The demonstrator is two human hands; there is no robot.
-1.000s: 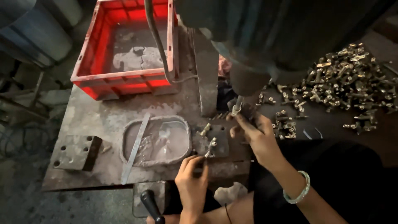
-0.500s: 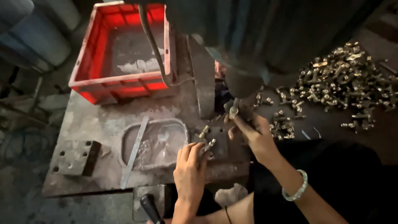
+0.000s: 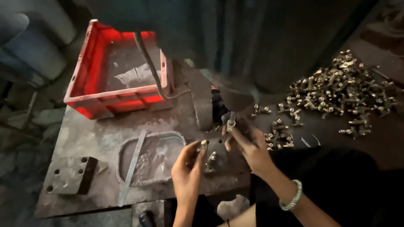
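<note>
head view: the left hand (image 3: pixel 187 167) pinches a small brass fitting (image 3: pixel 203 144) above the greasy steel table (image 3: pixel 84 134). the right hand (image 3: pixel 246 143) grips another metal piece (image 3: pixel 230 122) under the dark machine. a red plastic crate (image 3: pixel 122 101) holds grey shavings; a heap of brass fittings (image 3: pixel 336 92) lies right.
</note>
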